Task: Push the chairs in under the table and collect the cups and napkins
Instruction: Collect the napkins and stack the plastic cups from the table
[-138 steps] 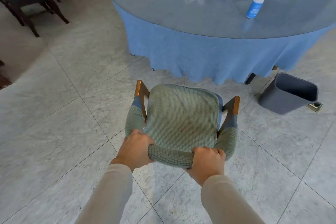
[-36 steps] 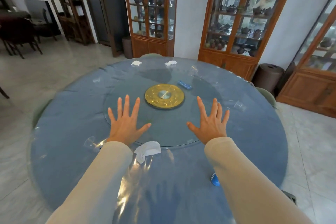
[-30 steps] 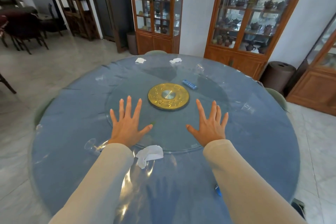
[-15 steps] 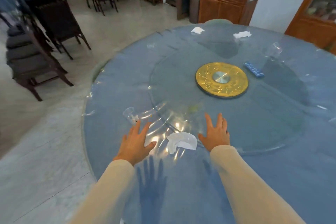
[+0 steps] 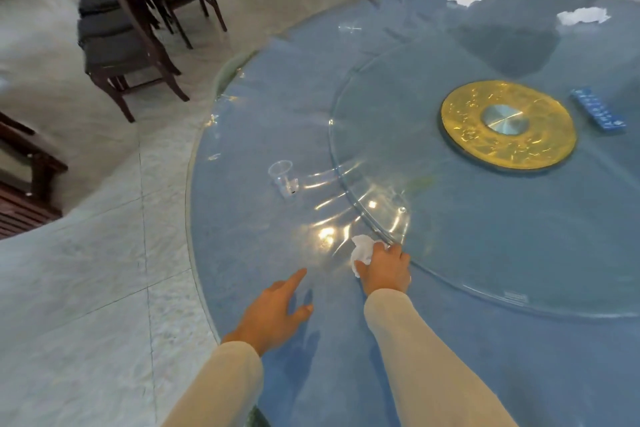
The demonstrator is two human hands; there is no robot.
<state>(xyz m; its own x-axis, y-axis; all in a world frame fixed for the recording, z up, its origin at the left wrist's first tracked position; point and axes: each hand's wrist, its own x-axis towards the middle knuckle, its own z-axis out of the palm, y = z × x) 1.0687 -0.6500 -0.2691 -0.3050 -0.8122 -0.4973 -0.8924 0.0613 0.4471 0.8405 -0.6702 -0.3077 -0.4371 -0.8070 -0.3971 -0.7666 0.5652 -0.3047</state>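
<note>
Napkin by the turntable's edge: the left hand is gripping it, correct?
No. The head view shows the right hand gripping the napkin by the turntable edge; the left hand is open, holding nothing.

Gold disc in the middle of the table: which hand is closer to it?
Right. The right hand, gripping a napkin, is at the turntable's rim, short of the gold disc; the left hand, open, is further back and left.

Blue table (image 5: 450,340); white napkin (image 5: 362,251); gold disc (image 5: 508,124); beige sleeves (image 5: 426,357).
</note>
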